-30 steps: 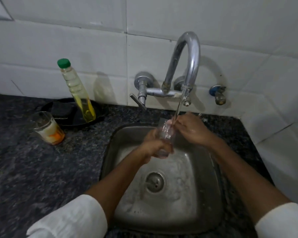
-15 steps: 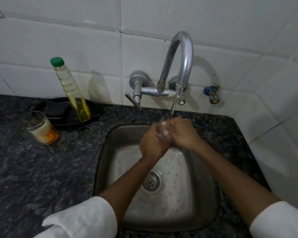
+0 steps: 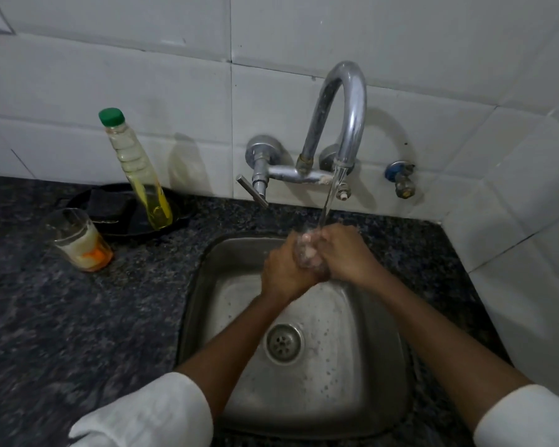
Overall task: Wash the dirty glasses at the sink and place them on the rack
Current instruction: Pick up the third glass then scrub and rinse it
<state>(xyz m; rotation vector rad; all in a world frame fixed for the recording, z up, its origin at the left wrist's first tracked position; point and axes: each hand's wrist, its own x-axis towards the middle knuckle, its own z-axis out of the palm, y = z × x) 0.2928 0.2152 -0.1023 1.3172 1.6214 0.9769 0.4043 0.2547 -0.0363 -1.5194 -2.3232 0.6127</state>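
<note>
A clear glass [image 3: 308,253] is held over the steel sink [image 3: 204,285], right under the running stream from the chrome tap [image 3: 349,124]. My left hand [image 3: 283,269] wraps it from the left and my right hand [image 3: 342,256] closes on it from the right, so only a small part of the glass shows between the fingers. A second glass [image 3: 78,241] with white and orange residue stands on the dark counter to the left of the sink. No rack is in view.
A tilted bottle of yellow liquid with a green cap [image 3: 136,169] leans in a black pan [image 3: 110,211] by the tiled wall. A small blue-handled valve [image 3: 400,179] sticks out of the wall to the right of the tap. The speckled counter [image 3: 62,333] surrounds the sink.
My hands closed tighter around the glass, hiding most of it. It stays under the stream. The view shifted slightly.
</note>
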